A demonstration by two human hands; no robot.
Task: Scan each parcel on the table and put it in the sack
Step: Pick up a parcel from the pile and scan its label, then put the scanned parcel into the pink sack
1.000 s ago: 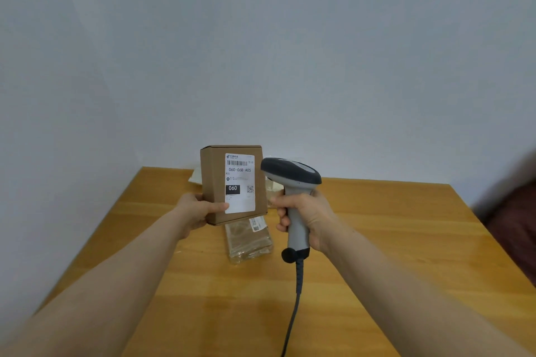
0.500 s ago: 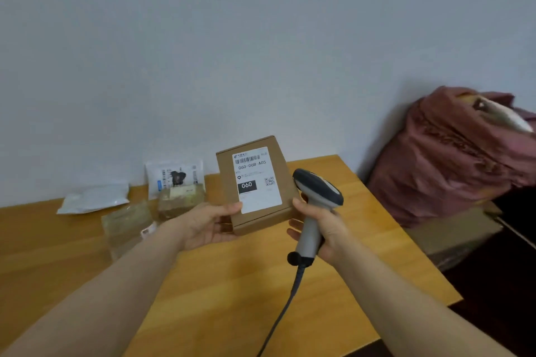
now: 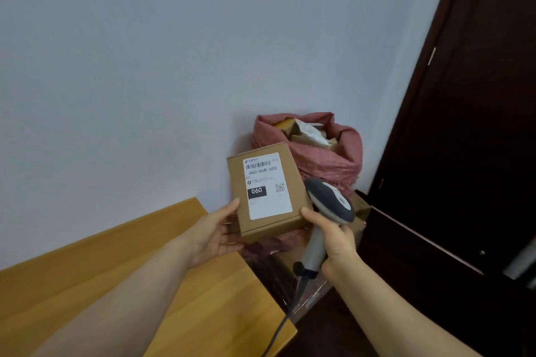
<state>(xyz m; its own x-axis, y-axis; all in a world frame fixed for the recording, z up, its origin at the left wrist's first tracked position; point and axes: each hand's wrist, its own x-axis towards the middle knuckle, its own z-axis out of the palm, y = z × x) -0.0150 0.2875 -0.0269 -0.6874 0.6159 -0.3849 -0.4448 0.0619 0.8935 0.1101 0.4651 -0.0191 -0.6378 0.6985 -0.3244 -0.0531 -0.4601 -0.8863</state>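
The left hand (image 3: 214, 230) holds a brown cardboard box (image 3: 266, 194) with a white label, just past the far right corner of the wooden table (image 3: 87, 284). The right hand (image 3: 336, 238) grips a grey handheld scanner (image 3: 329, 201). It is probably best to lift the rigid box over the open mouth of the crinkled pink woven sack (image 3: 327, 165) and drop it flat, keeping the cable (image 3: 278, 330) clear.

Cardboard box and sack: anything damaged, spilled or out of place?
Nothing stands out. The cardboard box, held in the left hand, looks undented with its label flat; the pink sack stands open with parcels inside.
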